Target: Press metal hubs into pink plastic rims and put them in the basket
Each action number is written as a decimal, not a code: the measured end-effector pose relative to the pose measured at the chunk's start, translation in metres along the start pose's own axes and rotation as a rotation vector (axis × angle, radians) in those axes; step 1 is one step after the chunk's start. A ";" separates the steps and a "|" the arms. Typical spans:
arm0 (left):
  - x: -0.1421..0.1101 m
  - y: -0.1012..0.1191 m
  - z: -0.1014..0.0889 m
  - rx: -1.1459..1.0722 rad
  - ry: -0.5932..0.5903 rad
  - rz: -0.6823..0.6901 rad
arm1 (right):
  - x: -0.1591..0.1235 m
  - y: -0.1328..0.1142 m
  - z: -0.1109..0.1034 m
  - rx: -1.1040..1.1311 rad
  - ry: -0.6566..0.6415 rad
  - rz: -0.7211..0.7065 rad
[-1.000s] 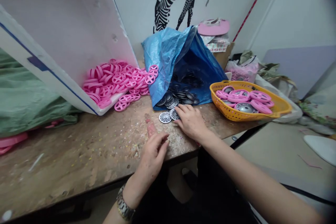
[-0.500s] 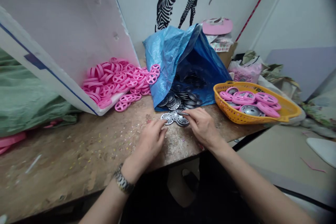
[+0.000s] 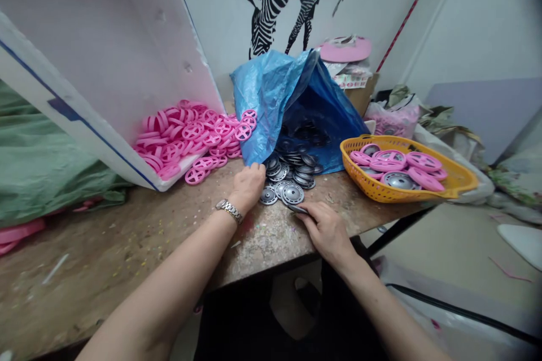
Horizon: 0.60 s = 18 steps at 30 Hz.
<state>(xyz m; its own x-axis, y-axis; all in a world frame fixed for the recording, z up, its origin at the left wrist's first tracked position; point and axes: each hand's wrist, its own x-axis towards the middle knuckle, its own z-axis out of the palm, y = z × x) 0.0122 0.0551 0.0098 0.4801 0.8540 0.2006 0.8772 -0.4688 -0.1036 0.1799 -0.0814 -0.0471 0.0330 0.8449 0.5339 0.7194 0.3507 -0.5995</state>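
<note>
My left hand (image 3: 249, 185) is closed at the lower front edge of the blue plastic bag (image 3: 258, 87), its fingers gripping the bag's mouth. Silver-grey toy wheel discs (image 3: 292, 194) with slotted rims spill out of that opening onto the worktable. Between the thumb and fingers of my right hand (image 3: 328, 230), one grey wheel disc (image 3: 297, 209) is held nearly edge-on, just in front of the loose discs. The far fingertips of my left hand are partly hidden against the bag.
Pink spoked rings (image 3: 192, 130) spill from a white foam box (image 3: 169, 181) on the left. To the right, a yellow basket (image 3: 381, 194) holds pink rings, some fitted with grey discs. Green cloth (image 3: 51, 158) lies far left. The wooden table (image 3: 139, 248) ends close before me.
My left hand has moved forward from the loose discs to the bag's edge. More discs now lie outside the bag. My right hand has come slightly nearer with its disc.
</note>
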 end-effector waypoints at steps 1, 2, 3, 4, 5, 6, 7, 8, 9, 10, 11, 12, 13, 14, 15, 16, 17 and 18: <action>0.001 0.000 0.001 0.001 -0.001 0.001 | 0.000 0.000 0.000 -0.005 0.000 0.003; 0.000 0.000 0.001 0.002 -0.004 0.003 | -0.001 0.001 0.000 -0.007 -0.001 0.006; -0.001 0.000 0.001 0.002 -0.008 0.007 | -0.001 0.001 0.000 -0.004 0.001 0.009; -0.003 0.000 0.001 0.002 -0.012 0.010 | -0.001 0.001 0.000 0.004 0.006 0.014; -0.006 0.000 0.000 0.001 -0.015 0.012 | -0.002 0.002 0.000 0.015 0.013 0.023; -0.010 -0.002 -0.001 0.002 -0.017 0.011 | -0.002 0.003 0.000 0.029 0.021 0.036; -0.013 -0.004 -0.003 0.005 -0.015 0.005 | -0.003 0.004 0.000 0.044 0.028 0.049; -0.016 -0.009 -0.004 0.010 -0.010 -0.006 | -0.003 0.005 0.001 0.058 0.033 0.063; -0.018 -0.015 -0.005 0.019 -0.001 -0.023 | -0.004 0.006 0.001 0.071 0.035 0.073; -0.019 -0.023 -0.006 0.032 0.010 -0.047 | -0.005 0.008 0.002 0.081 0.037 0.080; -0.019 -0.034 -0.007 0.048 0.023 -0.076 | -0.005 0.008 0.003 0.088 0.037 0.083; -0.019 -0.045 -0.007 0.067 0.035 -0.110 | -0.006 0.009 0.003 0.091 0.037 0.083; -0.018 -0.058 -0.007 0.087 0.046 -0.147 | -0.006 0.010 0.004 0.089 0.034 0.079; -0.016 -0.072 -0.007 0.106 0.054 -0.184 | -0.007 0.010 0.005 0.084 0.028 0.073; -0.014 -0.085 -0.005 0.124 0.058 -0.223 | -0.007 0.010 0.005 0.074 0.020 0.067; -0.013 -0.098 -0.004 0.137 0.058 -0.259 | -0.008 0.010 0.006 0.062 0.016 0.061; -0.011 -0.110 -0.001 0.146 0.052 -0.289 | -0.008 0.010 0.006 0.051 0.015 0.056; -0.009 -0.121 0.001 0.152 0.044 -0.314 | -0.008 0.010 0.007 0.041 0.016 0.053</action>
<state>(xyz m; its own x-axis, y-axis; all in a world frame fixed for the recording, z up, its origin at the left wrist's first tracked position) -0.0983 0.1039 0.0193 0.1893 0.9392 0.2866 0.9743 -0.1434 -0.1736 0.1821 -0.0823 -0.0614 0.0821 0.8563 0.5099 0.6876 0.3217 -0.6510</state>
